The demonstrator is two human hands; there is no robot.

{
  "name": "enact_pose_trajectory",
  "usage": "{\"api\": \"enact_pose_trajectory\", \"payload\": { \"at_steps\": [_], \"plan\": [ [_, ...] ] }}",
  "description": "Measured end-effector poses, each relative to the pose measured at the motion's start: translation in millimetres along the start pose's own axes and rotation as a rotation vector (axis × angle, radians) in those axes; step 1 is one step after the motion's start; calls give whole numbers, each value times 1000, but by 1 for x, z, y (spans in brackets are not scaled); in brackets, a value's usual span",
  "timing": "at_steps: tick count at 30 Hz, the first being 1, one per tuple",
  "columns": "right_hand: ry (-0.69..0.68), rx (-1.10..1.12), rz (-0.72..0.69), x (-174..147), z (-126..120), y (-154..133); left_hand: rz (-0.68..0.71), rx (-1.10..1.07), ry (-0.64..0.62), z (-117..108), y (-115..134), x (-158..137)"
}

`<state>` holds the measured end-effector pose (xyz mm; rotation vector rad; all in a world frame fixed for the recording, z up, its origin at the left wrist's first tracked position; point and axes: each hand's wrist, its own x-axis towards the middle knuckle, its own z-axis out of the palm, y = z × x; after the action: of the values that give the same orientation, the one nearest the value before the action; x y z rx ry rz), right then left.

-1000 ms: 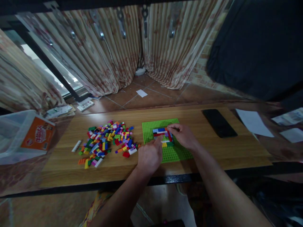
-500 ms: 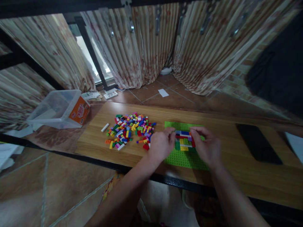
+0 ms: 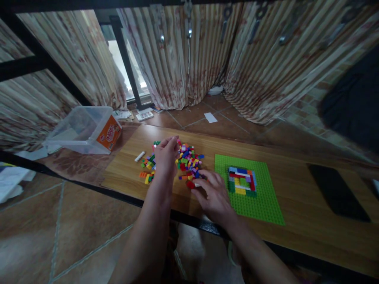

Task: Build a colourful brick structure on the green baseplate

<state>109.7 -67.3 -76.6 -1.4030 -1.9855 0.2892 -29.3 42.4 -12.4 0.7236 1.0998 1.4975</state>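
Observation:
A heap of loose toy building bricks point(image 3: 191, 159) in many colours lies on the wooden table. Over the heap's far left part is my left hand point(image 3: 166, 156), fingertips pinched together; I cannot make out what is between them. My right hand point(image 3: 213, 195) reaches to the heap's near right edge with thumb and fingers apart, close to a red brick point(image 3: 190, 184). To its right lies a green studded baseplate point(image 3: 266, 197). A square ring of coloured bricks point(image 3: 240, 191), blue, red, yellow, white and green, stands on that baseplate.
A clear plastic box point(image 3: 79, 128) with an orange label stands at the left. A white stick-like piece point(image 3: 139, 156) lies left of the heap. A dark flat slab point(image 3: 337, 191) rests on the right of the wooden table point(image 3: 189, 209). Curtains hang behind.
Both hands have left the brick ring and moved left to the heap. The ring and baseplate now show uncovered. The view has shifted slightly.

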Motion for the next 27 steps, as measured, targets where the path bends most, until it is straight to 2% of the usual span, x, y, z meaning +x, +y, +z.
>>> {"api": "enact_pose_trajectory", "payload": {
  "at_steps": [6, 11, 16, 20, 22, 24, 27],
  "plan": [
    [-47, -69, 14, 2, 11, -7, -4, -21, -90, 6, -3, -7],
    [10, -14, 31, 4, 9, -14, -11, 27, -97, 8, -8, -7],
    [164, 70, 188, 5, -24, -2, 5, 144, -145, 12, -12, -11],
    [272, 113, 447, -7, -64, 30, 16, 302, -235, 16, -25, -15],
    [303, 35, 542, -16, -81, 45, 48, 380, -288, 18, -33, -17],
    [283, -97, 598, -25, -92, 55, 95, 449, -343, 20, -41, -19],
    [211, -233, 593, -34, -98, 61, 146, 532, -392, 22, -46, -22]
  ]
}}
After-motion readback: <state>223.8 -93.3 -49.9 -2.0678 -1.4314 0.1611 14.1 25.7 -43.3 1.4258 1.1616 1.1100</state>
